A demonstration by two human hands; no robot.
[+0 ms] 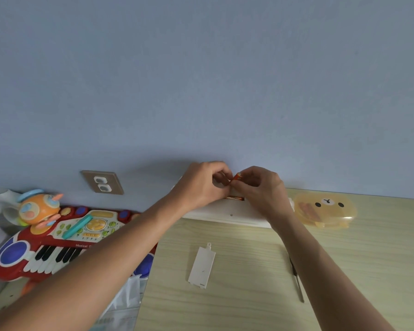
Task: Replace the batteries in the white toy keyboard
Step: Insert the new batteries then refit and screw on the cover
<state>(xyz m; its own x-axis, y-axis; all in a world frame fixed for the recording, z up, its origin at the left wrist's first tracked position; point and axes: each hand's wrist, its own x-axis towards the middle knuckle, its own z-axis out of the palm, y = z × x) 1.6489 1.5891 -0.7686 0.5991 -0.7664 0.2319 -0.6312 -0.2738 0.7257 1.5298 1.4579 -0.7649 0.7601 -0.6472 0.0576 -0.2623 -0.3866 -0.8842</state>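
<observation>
Both grips are closed at the back of the desk (249, 271): my right hand (261, 187) pinches an orange battery (237, 176) by its end, tilted above the open compartment, while my left hand (201, 185) has its fingers curled in beside it; whether they touch the battery I cannot tell. The white toy keyboard (225, 215) lies against the wall under my hands, seemingly underside up. Its battery cover (202, 266) is already off and lies nearer me on the desk, and what looks like a screwdriver (298, 281) lies to the right, partly under my forearm. At least one more battery (234, 198) sits in the compartment. Whether the held cell is going in or out I cannot tell, so I judge the job roughly midway: swapping cells remains, then the cover goes back on
</observation>
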